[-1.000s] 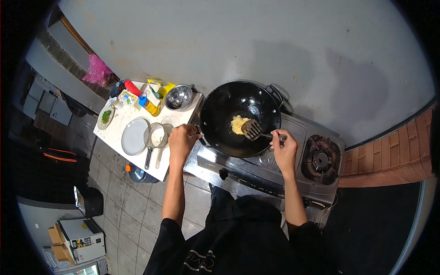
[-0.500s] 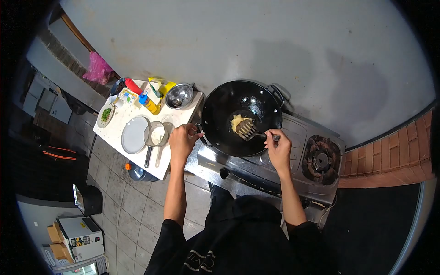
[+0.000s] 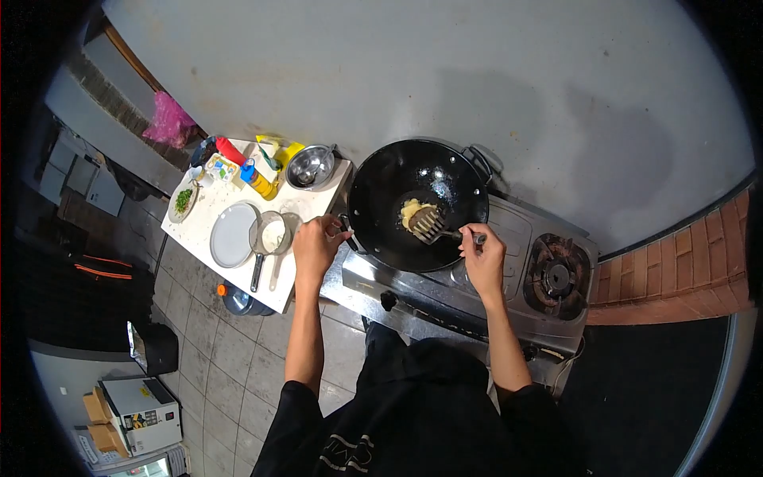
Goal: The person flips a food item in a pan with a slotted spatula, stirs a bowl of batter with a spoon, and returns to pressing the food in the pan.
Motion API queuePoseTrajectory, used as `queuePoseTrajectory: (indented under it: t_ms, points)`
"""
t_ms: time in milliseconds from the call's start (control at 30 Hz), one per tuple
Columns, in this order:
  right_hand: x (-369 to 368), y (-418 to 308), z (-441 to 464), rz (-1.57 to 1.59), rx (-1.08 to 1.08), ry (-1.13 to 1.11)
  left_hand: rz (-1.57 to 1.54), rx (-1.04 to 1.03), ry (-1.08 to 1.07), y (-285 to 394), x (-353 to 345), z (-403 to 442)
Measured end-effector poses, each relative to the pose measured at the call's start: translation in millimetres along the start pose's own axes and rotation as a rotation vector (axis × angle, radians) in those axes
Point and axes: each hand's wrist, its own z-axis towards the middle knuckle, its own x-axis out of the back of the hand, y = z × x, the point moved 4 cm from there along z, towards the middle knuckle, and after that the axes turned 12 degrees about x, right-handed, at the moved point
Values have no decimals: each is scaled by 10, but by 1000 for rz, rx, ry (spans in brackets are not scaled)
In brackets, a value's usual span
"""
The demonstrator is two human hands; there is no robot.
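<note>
Presently, the spatula (image 3: 443, 233) is held by the right hand (image 3: 485, 261), and its handle is grasped between the thumb and the bent fingers. Compared with the frame of one second ago, the spatula has been moved a little to the left inside the wok (image 3: 389, 171), and the right hand has been brought nearer to the wok rim together with it. The yellow food (image 3: 410, 213) is found in the middle of the wok, on the dark bottom, and its lower right side is now covered by the slotted head; in the earlier frame more of the head was seen beside the food. Between the half-second-ago frame and this one, almost no difference can be noticed. The left hand (image 3: 316, 242) is kept at the same place, with its fingers closed on the wok handle (image 3: 355, 241) at the left side. The wok is supported by the stove (image 3: 509, 226), and its position is not visibly changed. On the white table (image 3: 199, 230) near the left hand, the small pan (image 3: 273, 236) with white content and the grey plate (image 3: 233, 236) are left as they were before.
</note>
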Motion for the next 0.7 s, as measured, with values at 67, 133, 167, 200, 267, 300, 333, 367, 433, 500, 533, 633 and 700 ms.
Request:
queuePoseTrajectory:
  t_ms: [67,133,167,200,267,300,333,367,433,500,533,633,700]
  points:
    - [-1,11,-1,2,-5,-1,-5,8,-5,3,12,-2]
    - [0,33,-4,-5,0,0,-4,8,-10,8,12,-1]
    - [0,41,-7,-5,0,1,-4,7,-10,9,10,-1]
    - [-1,42,-5,-9,-1,4,-3,10,-11,10,8,0]
    - [-3,44,-3,-13,-2,7,-2,13,-12,11,6,3]
    - [-4,44,-2,-26,3,5,-5,8,-12,13,8,4]
    - [-3,42,1,-38,8,4,-9,4,-12,16,9,5]
    - [-3,42,5,-38,9,3,-9,4,-11,19,12,5]
    - [-5,40,4,-34,7,3,-14,7,-15,22,14,0]
    - [0,48,7,-43,10,0,-13,7,-16,28,17,3]
    - [-1,53,5,-53,13,-3,-11,6,-18,27,16,2]
    - [-6,59,1,-49,16,8,-7,6,-9,23,12,-1]
    - [8,36,-1,-56,-1,0,-13,10,-17,6,-5,7]
